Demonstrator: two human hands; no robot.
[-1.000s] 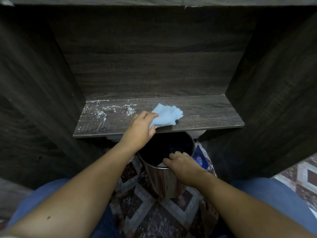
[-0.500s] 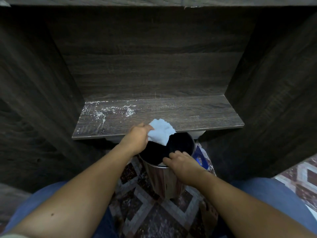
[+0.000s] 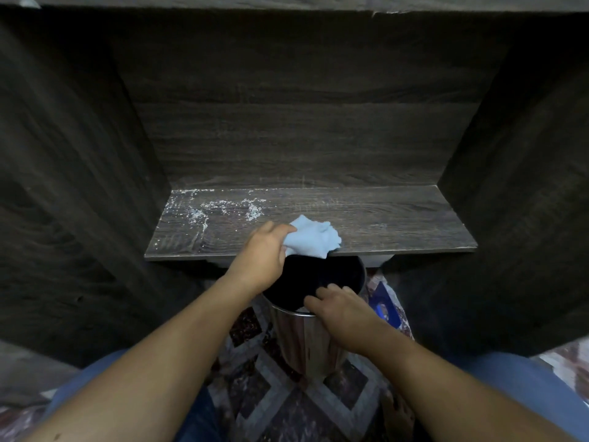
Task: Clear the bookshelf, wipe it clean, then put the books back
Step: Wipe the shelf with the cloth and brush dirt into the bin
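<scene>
Left hand (image 3: 259, 250) gripping cloth (image 3: 314, 237), returned from bin (image 3: 302, 339) mouth to shelf (image 3: 398, 224) edge above bin; right hand (image 3: 344, 311) grips bin rim. Dust (image 3: 223, 208) remains: wiping unfinished.

Inside of the bin (image 3: 302, 339) is just black, can't tell what's in there. The blue thing (image 3: 384, 307) behind the right hand (image 3: 344, 311) is mostly covered, and the left hand (image 3: 261, 256) hides part of the cloth (image 3: 314, 239).

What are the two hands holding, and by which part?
The left hand grips the light blue cloth by its left end, at the shelf front edge. The right hand holds the metal bin by its near rim.
</scene>
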